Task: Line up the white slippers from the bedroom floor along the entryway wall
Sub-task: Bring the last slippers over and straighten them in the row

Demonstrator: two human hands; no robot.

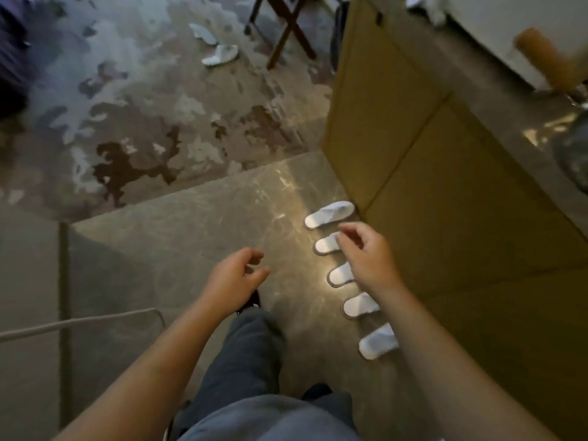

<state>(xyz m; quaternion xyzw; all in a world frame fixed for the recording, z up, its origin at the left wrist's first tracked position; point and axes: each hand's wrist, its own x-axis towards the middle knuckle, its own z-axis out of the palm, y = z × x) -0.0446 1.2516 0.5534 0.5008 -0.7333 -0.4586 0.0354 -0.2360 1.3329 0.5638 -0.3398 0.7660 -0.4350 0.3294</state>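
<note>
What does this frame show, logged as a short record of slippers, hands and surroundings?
lined slippers: five white slippers in a row on the tile floor along the tan wall panel
loose slippers: two on the patterned carpet near a folding stand
left hand: empty, fingers curled
right hand: empty, above the row
task state: unfinished

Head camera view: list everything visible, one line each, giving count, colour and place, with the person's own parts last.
White slippers in a row: five, white, on the stone floor along the tan wall panel.
White slippers on the patterned carpet: two, white, far end.
Patterned carpet: one, grey-brown, upper left.
Tan wall panel: one, right.
Dark wooden folding stand: one, top centre.
Grey trousers: bottom centre.
Left hand: empty, open.
Right hand: empty, open, above the row.
</note>
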